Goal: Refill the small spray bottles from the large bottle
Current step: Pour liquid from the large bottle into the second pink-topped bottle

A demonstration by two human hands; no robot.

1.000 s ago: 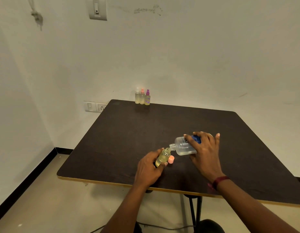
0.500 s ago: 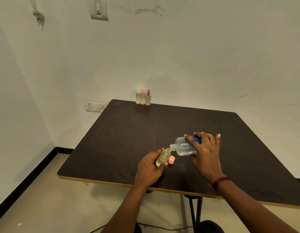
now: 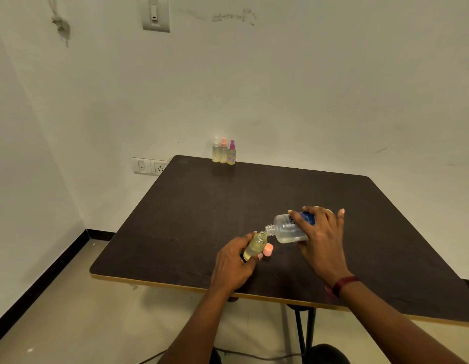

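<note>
My left hand (image 3: 232,261) grips a small uncapped spray bottle (image 3: 255,245) of yellowish liquid, tilted with its open neck up and to the right. My right hand (image 3: 321,237) holds the large clear bottle (image 3: 287,228) with a blue label on its side, its open mouth touching the small bottle's neck. A pink spray cap (image 3: 268,250) lies on the table just right of the small bottle. Three capped small spray bottles (image 3: 224,153) stand in a row at the table's far edge, with white, pink and purple tops.
The dark wooden table (image 3: 202,206) stands against a white wall with a socket plate (image 3: 149,166) to its left. A cable lies on the floor under the near edge, beside the table's black legs.
Both hands and both bottles keep the same pouring pose. Only the head camera has drifted slightly.
</note>
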